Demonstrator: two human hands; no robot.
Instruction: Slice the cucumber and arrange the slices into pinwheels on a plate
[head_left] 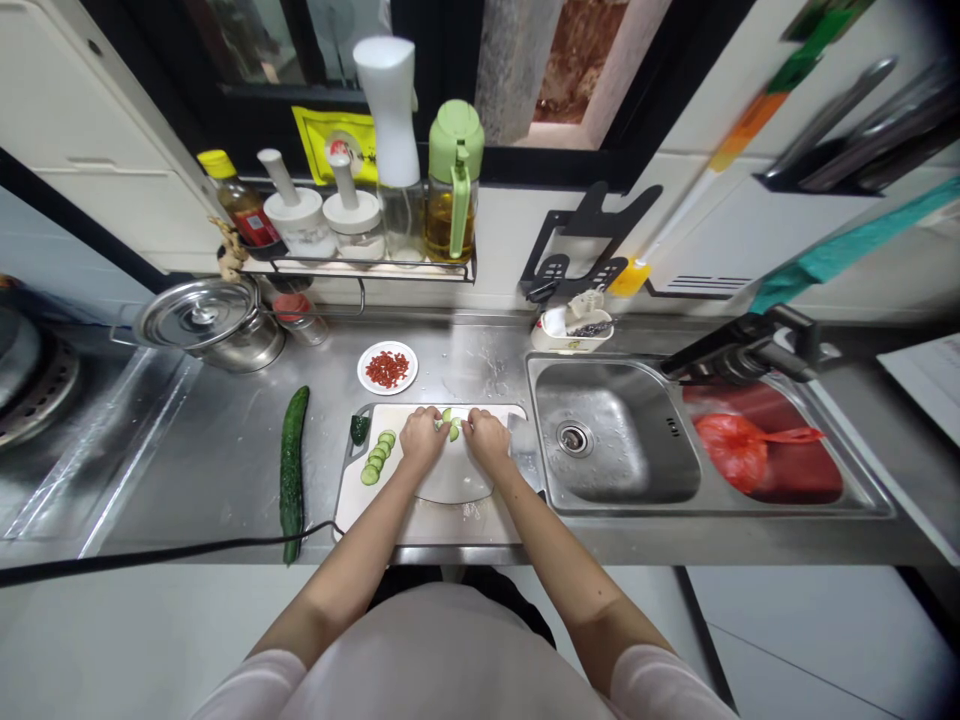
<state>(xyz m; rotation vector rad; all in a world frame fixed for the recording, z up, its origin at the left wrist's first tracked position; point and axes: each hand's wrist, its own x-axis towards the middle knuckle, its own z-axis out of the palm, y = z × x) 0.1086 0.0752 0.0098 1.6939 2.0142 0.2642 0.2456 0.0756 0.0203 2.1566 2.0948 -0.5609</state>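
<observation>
My left hand (421, 438) and my right hand (486, 438) face each other over a white plate (452, 485) lying on the cutting board (435, 530). Both have their fingers closed in a pinch at pale green cucumber slices (454, 430) near the plate's far side. How many slices each one grips is too small to tell. Left of my left hand, a row of overlapping cucumber slices (376, 459) rests on the board. A dark green cucumber end piece (360, 430) sits at the board's upper left corner.
A whole cucumber (293, 470) lies left of the board. Behind it stand a small plate of chopped red pieces (388, 368) and a lidded steel pot (217, 320). At right is a steel sink (619, 430) with a red plastic bag (735, 452). A dark cable (187, 548) crosses the left front.
</observation>
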